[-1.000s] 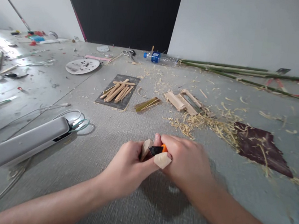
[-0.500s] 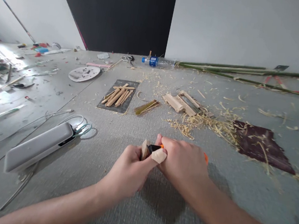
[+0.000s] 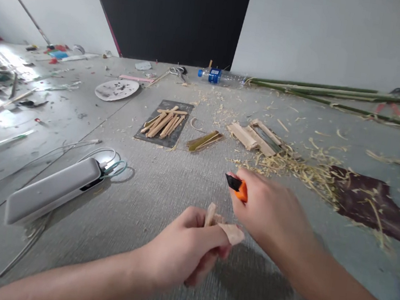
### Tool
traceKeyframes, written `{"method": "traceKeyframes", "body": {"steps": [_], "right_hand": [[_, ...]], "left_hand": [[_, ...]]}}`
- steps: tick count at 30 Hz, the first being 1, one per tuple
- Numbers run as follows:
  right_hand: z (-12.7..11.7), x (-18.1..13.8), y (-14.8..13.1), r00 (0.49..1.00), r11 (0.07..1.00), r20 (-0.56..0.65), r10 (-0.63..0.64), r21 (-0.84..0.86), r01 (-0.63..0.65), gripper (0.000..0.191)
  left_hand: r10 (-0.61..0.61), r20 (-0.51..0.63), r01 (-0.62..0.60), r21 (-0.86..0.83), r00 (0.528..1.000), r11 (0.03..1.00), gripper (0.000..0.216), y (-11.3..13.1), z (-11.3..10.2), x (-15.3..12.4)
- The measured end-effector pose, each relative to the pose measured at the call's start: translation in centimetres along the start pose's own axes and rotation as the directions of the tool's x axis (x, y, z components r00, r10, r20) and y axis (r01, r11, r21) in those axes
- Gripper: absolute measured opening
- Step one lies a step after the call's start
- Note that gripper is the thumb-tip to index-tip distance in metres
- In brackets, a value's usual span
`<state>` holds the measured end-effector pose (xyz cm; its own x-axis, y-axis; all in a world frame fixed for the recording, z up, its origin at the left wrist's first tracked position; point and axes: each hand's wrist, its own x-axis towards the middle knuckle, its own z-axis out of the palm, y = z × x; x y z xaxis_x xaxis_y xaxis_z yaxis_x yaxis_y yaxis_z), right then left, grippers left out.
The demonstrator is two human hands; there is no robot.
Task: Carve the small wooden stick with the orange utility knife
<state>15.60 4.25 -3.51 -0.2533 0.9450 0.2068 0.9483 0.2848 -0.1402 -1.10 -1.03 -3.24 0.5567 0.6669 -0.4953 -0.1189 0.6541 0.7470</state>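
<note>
My left hand (image 3: pixel 188 246) is closed around a thin strip of wood or bamboo (image 3: pixel 210 214), whose pale end sticks up by the thumb. Its thumb and a fingertip have beige tape (image 3: pixel 232 233) wrapped on them. Just above and to the right, my right hand (image 3: pixel 266 202) grips an orange utility knife (image 3: pixel 241 191) with a black blade, which points up and left, apart from the strip. Most of the knife's handle is hidden in the fist. Beyond the hands lie a dark mat (image 3: pixel 184 125) bearing several short sticks (image 3: pixel 162 125), and an olive bamboo piece (image 3: pixel 204 141).
Split bamboo pieces (image 3: pixel 256 137) lie among curly shavings (image 3: pixel 285 165), beside a dark red sheet (image 3: pixel 372 203). At left sits a power bank (image 3: pixel 54 190) with cables. A plastic bottle (image 3: pixel 214 76), scissors (image 3: pixel 178 71), a white plate (image 3: pixel 116 90) and green bamboo poles (image 3: pixel 320 91) lie farther back.
My right hand has moved the knife up and right, away from the strip. My left hand has shifted slightly right and down, still holding the strip. The view has turned slightly.
</note>
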Motion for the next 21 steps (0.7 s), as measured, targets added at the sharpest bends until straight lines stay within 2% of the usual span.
{"method": "traceKeyframes", "body": {"steps": [3, 8, 16, 21], "right_hand": [[-0.3, -0.3, -0.2, 0.999, 0.999, -0.04, -0.011, 0.036, 0.013, 0.024], [-1.3, -0.7, -1.0, 1.0, 0.994, 0.012, 0.018, 0.103, -0.019, 0.04], [-1.7, -0.9, -1.2, 1.0, 0.993, 0.017, 0.015, 0.115, -0.017, 0.045], [-1.6, -0.9, -1.2, 1.0, 0.996, 0.011, -0.002, 0.093, 0.0, 0.043]], "left_hand": [[-0.034, 0.102, 0.043, -0.094, 0.994, 0.995, 0.034, 0.2, 0.0, -0.4], [0.01, 0.193, 0.013, -0.121, 0.981, 0.993, 0.032, 0.0, -0.2, -0.5], [0.011, 0.214, 0.019, -0.136, 0.977, 0.991, 0.033, -0.3, -0.4, -0.3], [-0.01, 0.255, 0.063, -0.202, 0.967, 0.977, 0.027, 0.0, -0.4, -0.5]]}}
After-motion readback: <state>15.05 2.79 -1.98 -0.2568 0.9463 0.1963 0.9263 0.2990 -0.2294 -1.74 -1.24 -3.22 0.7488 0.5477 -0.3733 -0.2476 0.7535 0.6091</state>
